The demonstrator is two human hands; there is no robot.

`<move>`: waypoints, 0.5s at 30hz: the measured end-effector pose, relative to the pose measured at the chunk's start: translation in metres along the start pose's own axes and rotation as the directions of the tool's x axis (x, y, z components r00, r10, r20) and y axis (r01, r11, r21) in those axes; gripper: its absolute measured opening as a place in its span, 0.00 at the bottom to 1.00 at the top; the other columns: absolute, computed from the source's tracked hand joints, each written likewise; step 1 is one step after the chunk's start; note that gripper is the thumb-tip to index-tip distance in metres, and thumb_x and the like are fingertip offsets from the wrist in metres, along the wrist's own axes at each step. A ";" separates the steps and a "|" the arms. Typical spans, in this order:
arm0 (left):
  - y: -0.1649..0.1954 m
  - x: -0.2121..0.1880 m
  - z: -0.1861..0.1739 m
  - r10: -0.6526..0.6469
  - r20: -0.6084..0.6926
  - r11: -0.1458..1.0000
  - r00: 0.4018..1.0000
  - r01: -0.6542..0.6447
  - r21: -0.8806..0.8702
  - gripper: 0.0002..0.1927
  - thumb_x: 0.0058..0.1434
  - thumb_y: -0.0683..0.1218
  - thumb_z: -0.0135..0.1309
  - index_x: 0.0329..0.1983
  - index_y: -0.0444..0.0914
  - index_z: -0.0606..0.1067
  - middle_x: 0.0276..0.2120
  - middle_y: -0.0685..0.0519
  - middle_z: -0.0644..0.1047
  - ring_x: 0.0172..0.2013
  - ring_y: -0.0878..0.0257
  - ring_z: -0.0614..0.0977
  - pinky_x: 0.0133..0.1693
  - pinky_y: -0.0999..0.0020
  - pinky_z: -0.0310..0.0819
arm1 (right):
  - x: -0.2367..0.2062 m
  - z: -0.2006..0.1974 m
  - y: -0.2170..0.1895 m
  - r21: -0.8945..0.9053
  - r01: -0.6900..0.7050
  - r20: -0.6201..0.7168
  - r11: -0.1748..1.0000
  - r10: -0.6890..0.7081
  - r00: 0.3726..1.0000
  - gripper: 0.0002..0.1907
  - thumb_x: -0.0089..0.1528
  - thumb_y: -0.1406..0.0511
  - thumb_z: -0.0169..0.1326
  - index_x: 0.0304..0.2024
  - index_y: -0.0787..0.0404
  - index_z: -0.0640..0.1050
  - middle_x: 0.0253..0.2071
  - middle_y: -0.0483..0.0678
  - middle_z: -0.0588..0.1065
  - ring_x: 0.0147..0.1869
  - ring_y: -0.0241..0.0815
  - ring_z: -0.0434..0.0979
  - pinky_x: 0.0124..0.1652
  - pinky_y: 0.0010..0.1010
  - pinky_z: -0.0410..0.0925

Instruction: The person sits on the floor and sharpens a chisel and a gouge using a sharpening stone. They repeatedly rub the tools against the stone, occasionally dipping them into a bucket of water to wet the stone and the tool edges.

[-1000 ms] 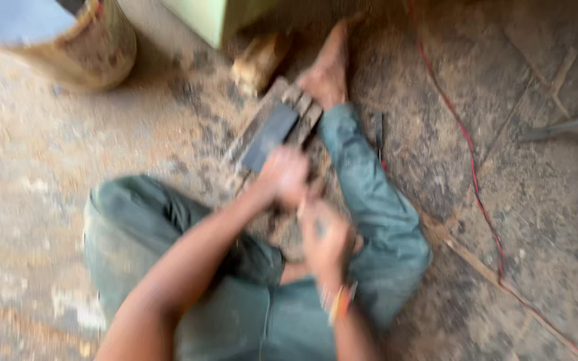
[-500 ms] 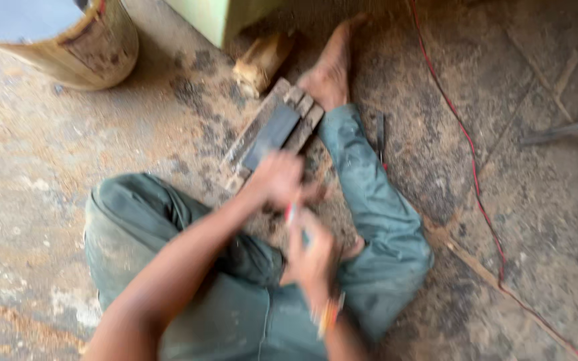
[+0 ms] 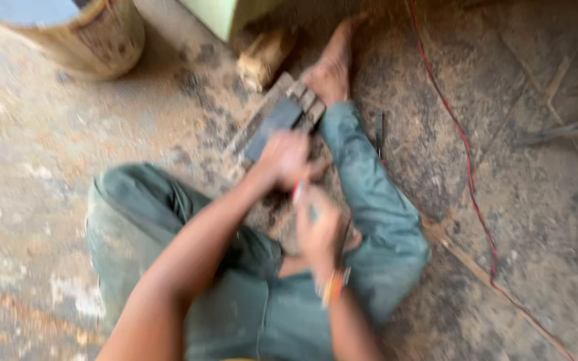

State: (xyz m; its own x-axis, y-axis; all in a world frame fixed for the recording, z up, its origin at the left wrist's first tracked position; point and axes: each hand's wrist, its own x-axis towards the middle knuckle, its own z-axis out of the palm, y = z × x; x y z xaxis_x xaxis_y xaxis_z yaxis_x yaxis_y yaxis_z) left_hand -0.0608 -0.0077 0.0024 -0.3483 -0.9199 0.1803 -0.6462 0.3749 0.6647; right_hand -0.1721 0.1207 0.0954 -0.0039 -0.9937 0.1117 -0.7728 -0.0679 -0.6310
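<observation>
Grip needs care: my left hand (image 3: 285, 159) rests at the near end of the dark flat stone (image 3: 274, 127), my right hand (image 3: 319, 224) just behind it closed on a thin red-tipped tool (image 3: 300, 194), so strokes should stay flat along that stone.

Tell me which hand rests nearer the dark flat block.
The left hand, touching the block's near end. The right hand sits lower, closer to the body, with a thread band at the wrist.
</observation>
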 end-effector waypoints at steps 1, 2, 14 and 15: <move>0.002 0.024 0.002 -0.072 0.133 0.997 0.989 0.073 -0.003 0.33 0.54 0.69 0.53 0.27 0.32 0.80 0.31 0.35 0.79 0.36 0.40 0.81 0.40 0.48 0.75 | 0.023 -0.006 0.011 0.026 -0.034 0.014 0.999 0.034 0.999 0.11 0.64 0.64 0.59 0.43 0.65 0.83 0.38 0.57 0.83 0.40 0.49 0.85 0.41 0.35 0.74; 0.006 0.047 -0.001 -0.119 0.246 0.993 0.962 0.119 0.015 0.34 0.56 0.70 0.52 0.30 0.34 0.83 0.34 0.35 0.80 0.40 0.41 0.81 0.44 0.50 0.75 | 0.043 -0.013 0.020 0.056 -0.050 0.000 0.997 0.050 0.999 0.12 0.64 0.62 0.61 0.45 0.65 0.83 0.39 0.56 0.83 0.39 0.46 0.86 0.40 0.33 0.74; 0.020 -0.105 -0.040 -0.424 -0.320 0.841 0.847 0.500 0.207 0.65 0.38 0.68 0.70 0.69 0.28 0.55 0.57 0.29 0.66 0.57 0.36 0.68 0.56 0.41 0.59 | -0.028 0.002 0.068 0.597 -0.269 -0.084 0.756 0.393 0.916 0.15 0.64 0.69 0.63 0.52 0.69 0.82 0.36 0.45 0.79 0.34 0.30 0.74 0.34 0.23 0.68; 0.018 -0.109 -0.037 -0.459 -0.276 0.810 0.845 0.525 0.260 0.67 0.34 0.67 0.71 0.70 0.29 0.53 0.57 0.29 0.65 0.57 0.36 0.68 0.56 0.42 0.58 | -0.028 0.000 0.067 0.584 -0.247 -0.096 0.773 0.368 0.925 0.15 0.63 0.69 0.63 0.51 0.69 0.82 0.37 0.44 0.79 0.35 0.29 0.74 0.35 0.22 0.68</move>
State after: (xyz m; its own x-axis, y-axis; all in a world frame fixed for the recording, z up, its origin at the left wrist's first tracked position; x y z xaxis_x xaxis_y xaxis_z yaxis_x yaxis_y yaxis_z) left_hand -0.0098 0.0951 0.0214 0.1899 -0.9806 0.0476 -0.8829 -0.1494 0.4452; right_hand -0.2236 0.1440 0.0505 -0.3496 -0.9353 -0.0551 -0.2260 0.1413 -0.9638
